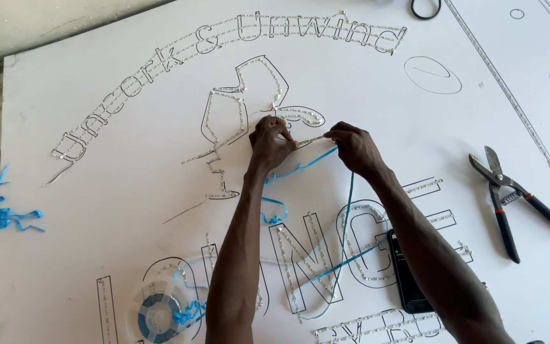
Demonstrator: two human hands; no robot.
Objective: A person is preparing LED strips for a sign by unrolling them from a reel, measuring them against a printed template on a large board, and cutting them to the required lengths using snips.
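Note:
A large white sign board (116,191) lies flat, with outlined letters and a glass-and-bottle drawing traced in a thin strip of small lights. My left hand (270,144) presses the light strip (310,139) onto the drawing's outline near the board's middle. My right hand (354,148) pinches the same strip just to the right and holds it taut. A blue backing ribbon (307,165) peels off below both hands and trails down over the big letters.
A clear reel (158,313) with blue ribbon sits at the bottom left. Tin snips (510,191) with red-banded black handles lie at the right. A black phone (405,274) rests under my right forearm. Blue ribbon scraps (4,213) lie off the left edge.

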